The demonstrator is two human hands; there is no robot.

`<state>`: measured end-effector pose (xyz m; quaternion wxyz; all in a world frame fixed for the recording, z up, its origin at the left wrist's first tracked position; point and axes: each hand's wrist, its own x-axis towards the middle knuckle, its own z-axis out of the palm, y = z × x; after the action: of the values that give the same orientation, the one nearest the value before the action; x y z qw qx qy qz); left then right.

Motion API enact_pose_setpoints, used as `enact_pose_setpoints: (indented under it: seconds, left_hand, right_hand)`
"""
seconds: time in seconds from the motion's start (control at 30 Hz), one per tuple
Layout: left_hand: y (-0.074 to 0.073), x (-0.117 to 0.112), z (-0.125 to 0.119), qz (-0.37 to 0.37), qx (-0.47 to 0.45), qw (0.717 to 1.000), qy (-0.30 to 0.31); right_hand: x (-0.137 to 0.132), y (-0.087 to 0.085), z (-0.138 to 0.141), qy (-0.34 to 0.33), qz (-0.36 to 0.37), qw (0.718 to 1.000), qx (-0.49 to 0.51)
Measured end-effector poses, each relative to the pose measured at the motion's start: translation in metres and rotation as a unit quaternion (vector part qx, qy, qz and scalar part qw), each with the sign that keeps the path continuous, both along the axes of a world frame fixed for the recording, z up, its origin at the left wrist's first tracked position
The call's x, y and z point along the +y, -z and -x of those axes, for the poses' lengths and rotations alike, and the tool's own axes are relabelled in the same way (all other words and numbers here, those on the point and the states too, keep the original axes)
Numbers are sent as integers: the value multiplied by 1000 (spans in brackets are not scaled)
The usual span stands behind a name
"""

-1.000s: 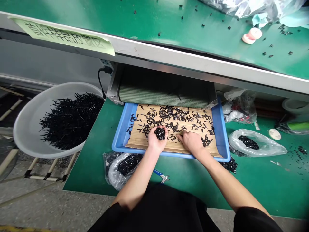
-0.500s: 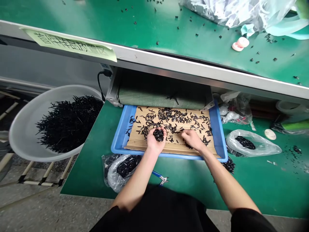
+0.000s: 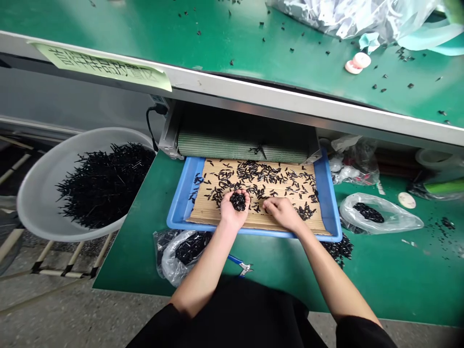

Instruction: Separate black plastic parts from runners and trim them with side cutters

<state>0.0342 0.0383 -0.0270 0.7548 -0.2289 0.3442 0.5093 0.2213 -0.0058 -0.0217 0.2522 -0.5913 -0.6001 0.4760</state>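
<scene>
Cupping a heap of small black pieces point(image 3: 238, 201) in the left hand point(image 3: 232, 211), well apart from the flat right hand point(image 3: 283, 214) on the tan slatted mat point(image 3: 206, 215) in the blue tray point(image 3: 178, 205). Spreading appears in hand; the next move calls for releasing the heap evenly across the mat.

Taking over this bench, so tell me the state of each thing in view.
left hand, cupped, holding black pieces
right hand, palm down on the slatted mat
slatted mat, strewn with black pieces
blue tray, holding the mat
grey basin, heaped with long black pieces
clear plastic bag, lying on the green bench, part-filled with black pieces
blue-handled cutters, lying on the bench
</scene>
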Motion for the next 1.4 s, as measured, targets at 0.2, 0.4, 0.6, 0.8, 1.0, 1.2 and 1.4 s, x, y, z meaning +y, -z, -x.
enact_pose_setpoints:
  seconds: [0.2, 0.4, 0.6, 0.8, 1.0, 1.2, 1.4]
  left_hand:
    - [-1, -1, 0, 3, -2, 1000, -4]
    - [-3, -1, 0, 3, 2, 1000, -8]
    - [-2, -1, 0, 2, 0, 1000, -5]
    - [0, 0, 2, 4, 1, 1000, -15]
    - [1, -1, -1, 5, -5, 1000, -10]
    - [0, 0, 0, 4, -2, 1000, -2]
    - [-1, 1, 1, 8, -3, 1000, -6]
  right_hand:
    - [-7, -8, 12, -195, -38, 907, -370]
    - [-4, -9, 21, -232, -21, 862, -450]
    - [6, -2, 37, -237, -6, 874, -423]
    - [2, -8, 20, -172, -12, 956, -236]
    - [-17, -5, -41, 83, 38, 987, 133]
    - [-14, 0, -62, 87, 6, 985, -146]
    - [-18, -3, -41, -94, 35, 916, -387]
